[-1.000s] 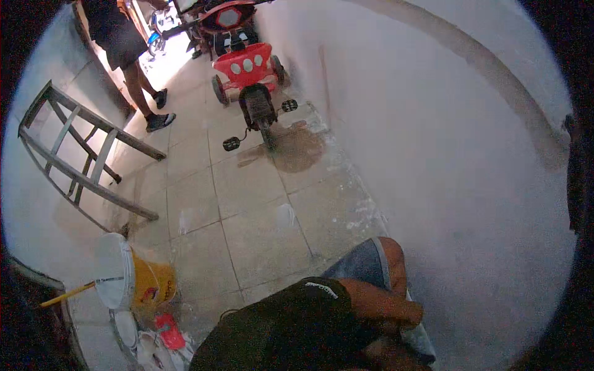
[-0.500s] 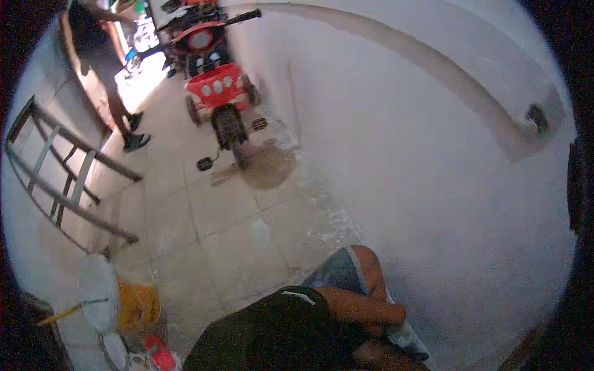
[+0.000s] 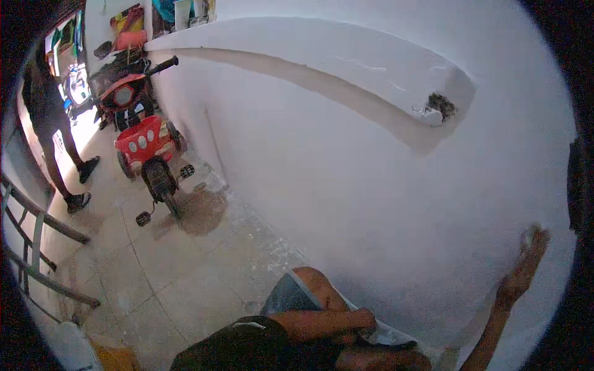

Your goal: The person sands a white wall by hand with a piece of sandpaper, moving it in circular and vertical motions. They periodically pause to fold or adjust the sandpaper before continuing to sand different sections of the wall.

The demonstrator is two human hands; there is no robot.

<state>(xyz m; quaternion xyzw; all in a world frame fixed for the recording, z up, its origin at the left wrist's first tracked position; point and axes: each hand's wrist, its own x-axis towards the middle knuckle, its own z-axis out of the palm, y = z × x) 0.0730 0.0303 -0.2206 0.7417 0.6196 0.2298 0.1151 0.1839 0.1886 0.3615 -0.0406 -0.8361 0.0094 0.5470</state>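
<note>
My right arm reaches up along the white wall (image 3: 371, 185) at the right. My right hand (image 3: 521, 275) is against that wall, its fingers closed around a small pale thing (image 3: 529, 236) too blurred to name. My left forearm lies across my bent knee (image 3: 318, 287), below grey shorts. At its end, my left hand (image 3: 364, 320) hangs bent down near my lower leg, with the fingers hidden. Under it is a whitish surface (image 3: 387, 336) with a dark edge, which I cannot make out.
A red tricycle (image 3: 148, 145) stands on the tiled floor (image 3: 179, 278) before a parked motorcycle (image 3: 124, 89). A person (image 3: 46, 105) stands at the left. A metal frame (image 3: 46, 247) leans there, above a white bucket (image 3: 71, 346). A ledge (image 3: 346, 68) with a broken end juts from the wall.
My view has turned right and up the wall. My right arm has come into sight, reaching to the wall. My left arm still lies across the knee.
</note>
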